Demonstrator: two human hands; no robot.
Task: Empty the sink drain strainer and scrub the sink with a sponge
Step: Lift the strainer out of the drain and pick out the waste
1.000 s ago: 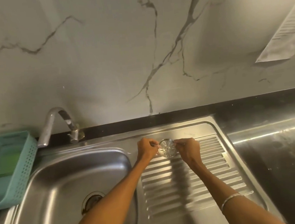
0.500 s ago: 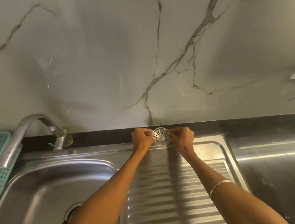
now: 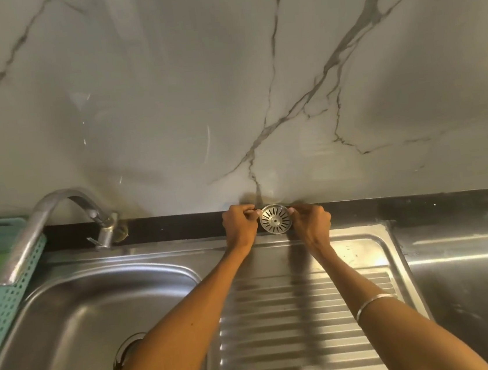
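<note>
A round steel drain strainer (image 3: 275, 219) with radial slots stands tilted on edge at the back of the counter, against the black strip below the marble wall. My left hand (image 3: 240, 226) pinches its left rim and my right hand (image 3: 311, 222) pinches its right rim. The steel sink basin (image 3: 78, 319) lies at lower left; its open drain hole (image 3: 127, 348) is partly hidden by my left forearm. No sponge is plainly visible; something green shows inside the teal basket.
A curved steel tap (image 3: 57, 215) arches over the basin's back left. A teal perforated basket (image 3: 2, 288) sits at the far left edge. The ribbed drainboard (image 3: 299, 330) lies below my hands, and a steel countertop (image 3: 475, 280) extends to the right.
Both hands carried the strainer from above the drainboard back to the counter's rear strip at the wall. The view tilted up, showing more wall.
</note>
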